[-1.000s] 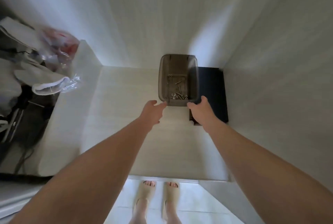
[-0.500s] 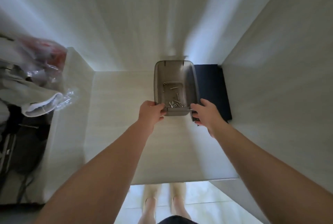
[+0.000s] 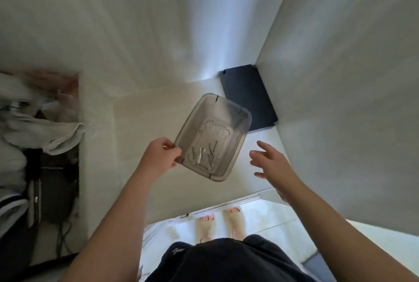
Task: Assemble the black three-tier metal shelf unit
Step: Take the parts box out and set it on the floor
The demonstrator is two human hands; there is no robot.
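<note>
- Gripping the near left rim of a clear plastic tray (image 3: 240, 145), the left hand (image 3: 162, 155) pinches it over a white surface (image 3: 140, 118).
- The right hand (image 3: 272, 163) hovers with fingers spread, just right of the tray, not touching it.
- The tray's long axis runs near-left to far-right, pointing at a black shelf panel (image 3: 247, 98) lying in the far right corner.
- Loose screws (image 3: 205, 154) lie at the tray's near end.

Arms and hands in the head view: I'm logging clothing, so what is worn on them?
Nothing shows: the left hand and right hand are bare, without gloves or watch; the left arm and right arm show no sleeves.
</note>
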